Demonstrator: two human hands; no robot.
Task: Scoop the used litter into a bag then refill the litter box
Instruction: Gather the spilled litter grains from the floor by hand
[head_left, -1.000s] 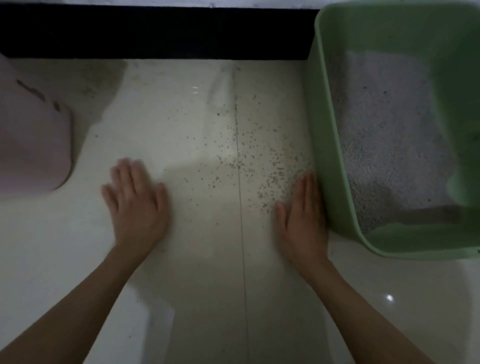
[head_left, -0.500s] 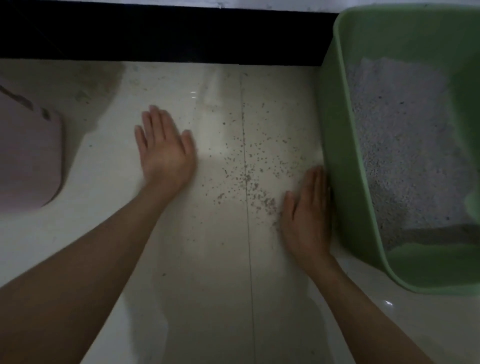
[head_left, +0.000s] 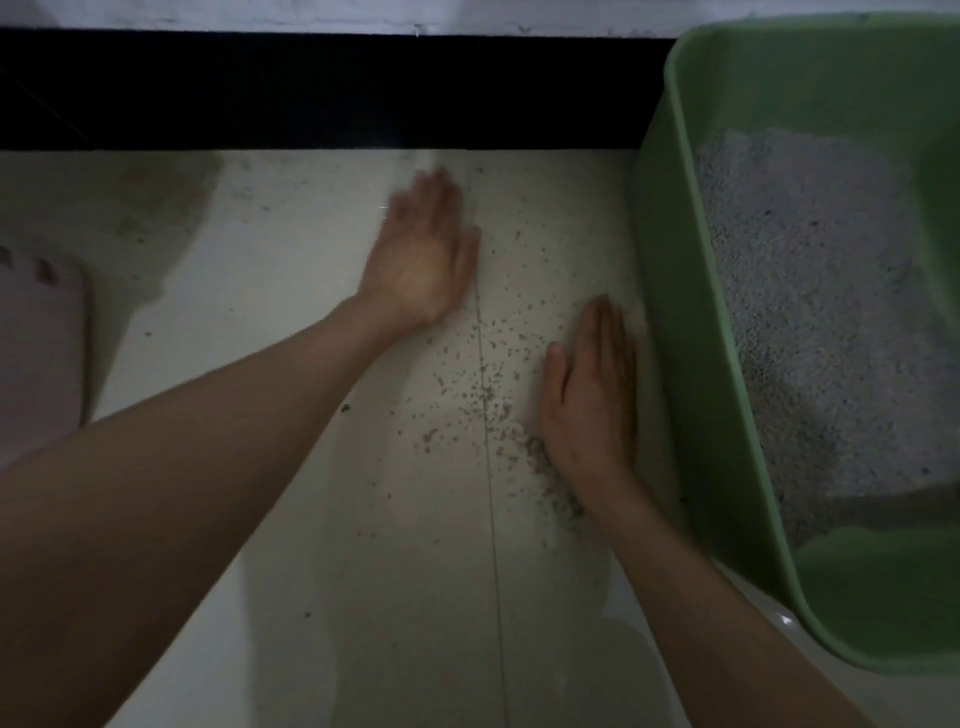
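Observation:
A green litter box (head_left: 680, 322) stands on the right, tilted in view, with pale grey litter (head_left: 810, 322) covering most of its floor. Loose litter grains (head_left: 488, 395) lie scattered on the white tiled floor beside it. My right hand (head_left: 592, 410) rests flat on the floor against the box's left wall, fingers together, a small heap of grains at its thumb side. My left hand (head_left: 423, 254) lies flat and blurred on the floor farther back, near the black skirting, holding nothing.
A black skirting strip (head_left: 311, 88) runs along the wall at the back. A pinkish object (head_left: 36, 353) sits at the left edge. A tile joint (head_left: 493, 545) runs down the floor between my arms.
My left hand has slid forward and to the right across the floor, toward the skirting and the grains. My right hand stays beside the box, with grains gathering at it.

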